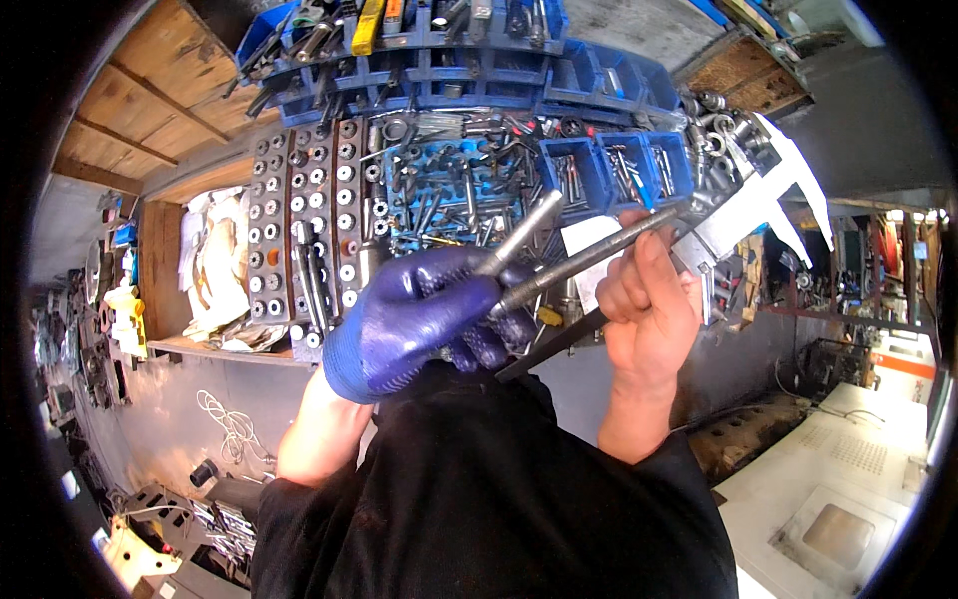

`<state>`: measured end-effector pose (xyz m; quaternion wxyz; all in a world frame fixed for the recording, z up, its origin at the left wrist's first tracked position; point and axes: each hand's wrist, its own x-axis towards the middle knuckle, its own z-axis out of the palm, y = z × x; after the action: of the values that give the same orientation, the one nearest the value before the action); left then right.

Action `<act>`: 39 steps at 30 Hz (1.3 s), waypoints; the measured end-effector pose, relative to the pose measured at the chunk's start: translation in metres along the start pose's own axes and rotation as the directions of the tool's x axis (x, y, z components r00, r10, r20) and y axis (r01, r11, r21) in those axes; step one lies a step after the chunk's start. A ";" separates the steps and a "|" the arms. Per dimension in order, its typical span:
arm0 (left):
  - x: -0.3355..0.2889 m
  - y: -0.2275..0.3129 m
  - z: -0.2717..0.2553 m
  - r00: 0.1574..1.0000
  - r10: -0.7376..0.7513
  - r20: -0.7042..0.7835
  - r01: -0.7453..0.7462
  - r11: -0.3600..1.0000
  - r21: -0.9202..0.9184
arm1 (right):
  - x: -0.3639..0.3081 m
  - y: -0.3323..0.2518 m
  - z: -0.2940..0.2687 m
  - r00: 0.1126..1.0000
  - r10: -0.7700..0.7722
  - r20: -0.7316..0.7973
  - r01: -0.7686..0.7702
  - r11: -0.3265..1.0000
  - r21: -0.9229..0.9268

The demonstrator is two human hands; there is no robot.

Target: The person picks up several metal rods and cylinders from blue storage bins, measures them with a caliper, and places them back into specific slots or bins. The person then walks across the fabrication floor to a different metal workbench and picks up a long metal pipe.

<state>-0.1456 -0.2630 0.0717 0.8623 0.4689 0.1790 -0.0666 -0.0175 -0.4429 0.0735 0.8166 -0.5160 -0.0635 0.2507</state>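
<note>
My left hand, in a purple-coated glove with a blue cuff, is closed around a short, bright metal rod that points up to the right. The lower end of a longer, darker metal rod also lies at its fingers. My bare right hand is closed on a caliper, and its thumb and fingertips meet near the dark rod's upper part. Large pale jaws of the caliper spread at the upper right, while its dark beam slants down behind my right hand. The exact grip on the beam is hidden.
Ahead stands a bench with racks of round collets, a blue tray of small tools, and blue bins. Tiered blue bins rise behind. Papers lie at left; a pale machine stands at lower right.
</note>
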 end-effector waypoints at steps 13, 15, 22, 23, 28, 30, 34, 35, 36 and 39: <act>-0.040 0.015 -0.019 0.929 0.216 -0.302 -0.201 0.976 0.081 | -0.005 0.009 0.014 0.994 -0.001 0.106 0.007 0.998 -0.062; -0.045 0.015 -0.018 0.918 0.226 -0.325 -0.204 0.974 0.103 | -0.006 0.010 0.015 0.992 0.011 0.128 -0.003 0.998 -0.059; -0.054 0.017 -0.014 0.898 0.240 -0.368 -0.197 0.969 0.150 | -0.010 0.011 0.019 0.989 0.027 0.143 -0.012 0.995 -0.104; -0.055 0.016 -0.012 0.895 0.255 -0.367 -0.207 0.964 0.166 | -0.011 0.011 0.018 0.989 0.028 0.145 -0.013 0.994 -0.107; -0.058 0.015 -0.011 0.896 0.273 -0.350 -0.220 0.958 0.183 | -0.013 0.010 0.016 0.989 0.025 0.148 -0.012 0.996 -0.091; -0.059 0.015 -0.010 0.895 0.278 -0.349 -0.218 0.955 0.201 | -0.014 0.009 0.014 0.988 0.028 0.150 -0.014 0.996 -0.087; -0.060 0.012 -0.012 0.897 0.289 -0.333 -0.232 0.951 0.202 | -0.016 0.010 0.015 0.990 0.027 0.136 -0.015 0.996 -0.093; -0.061 0.012 -0.012 0.899 0.285 -0.331 -0.231 0.953 0.194 | -0.017 0.010 0.016 0.992 0.025 0.127 -0.013 0.995 -0.097; -0.062 0.012 -0.012 0.901 0.281 -0.330 -0.230 0.955 0.185 | -0.017 0.010 0.016 0.992 0.030 0.126 -0.017 0.995 -0.098; -0.065 0.014 -0.013 0.906 0.273 -0.324 -0.225 0.958 0.178 | -0.018 0.010 0.017 0.990 0.041 0.132 -0.029 0.995 -0.095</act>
<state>-0.2051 -0.2484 0.1001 0.7848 0.5501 0.2610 0.1155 -0.0426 -0.4347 0.0751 0.7810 -0.5367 -0.1207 0.2956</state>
